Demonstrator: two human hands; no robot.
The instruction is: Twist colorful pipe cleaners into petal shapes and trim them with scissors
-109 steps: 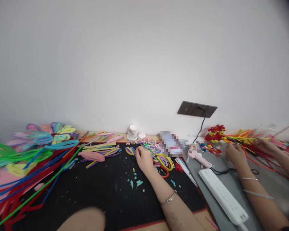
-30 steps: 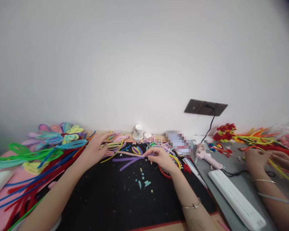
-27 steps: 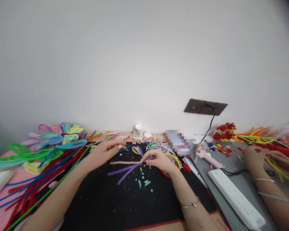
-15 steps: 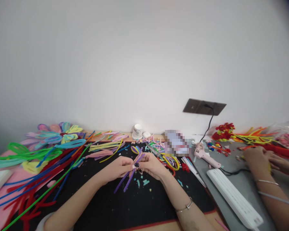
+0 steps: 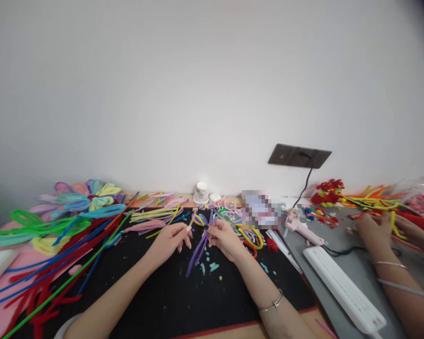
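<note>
My right hand is closed on a bundle of crossed purple pipe cleaners, pinched at the middle so the ends fan out above and below. To its left, my left hand is apart from the bundle and closed on a short pale pink pipe cleaner that points upward from the fingertips. Both hands hover over the black mat. Small turquoise clippings lie just below the right hand.
A paper cup stands by the wall. Pipe cleaners spread across the left. A pink glue gun and white power strip lie on the right. A co-worker's hands handle a yellow pipe cleaner at far right.
My hands have separated: the left moved left and took the pale pink piece away from the purple bundle, which stays in my right hand. The co-worker's yellow pipe cleaner has come up into view.
</note>
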